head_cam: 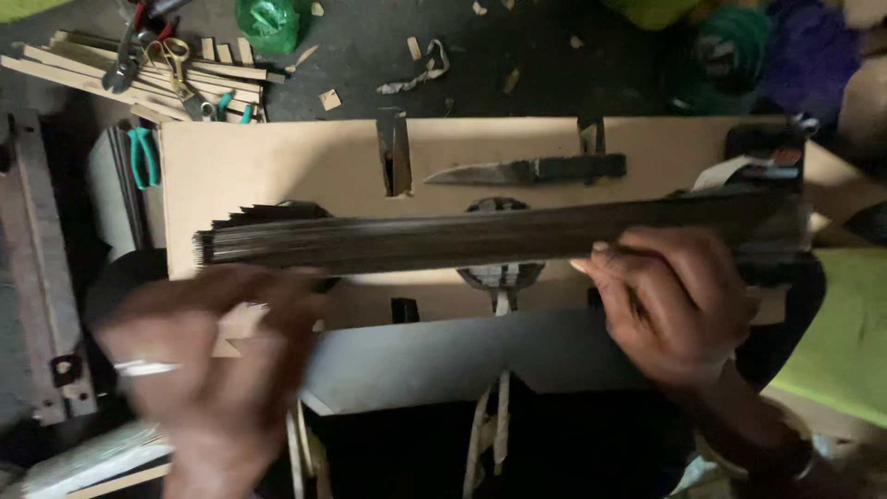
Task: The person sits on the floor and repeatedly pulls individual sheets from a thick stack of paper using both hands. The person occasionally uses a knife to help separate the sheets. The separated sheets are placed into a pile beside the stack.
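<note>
A long bundle of thin dark sticks (443,238) lies across a pale wooden board (268,166), running from left to right. My right hand (674,305) grips the bundle near its right end. Below the bundle's left end, my left hand (212,360) is blurred with its fingers spread, and a ring shows on one finger. It touches nothing that I can make out. A knife (527,171) with a dark handle rests on the board just above the bundle.
Scissors and pliers (157,55) lie on pale wood strips (74,74) at the top left. Teal-handled pliers (140,157) sit by the board's left edge. A green bag (268,23) is at the top. Wood scraps dot the dark floor. A metal bar (37,268) runs down the left side.
</note>
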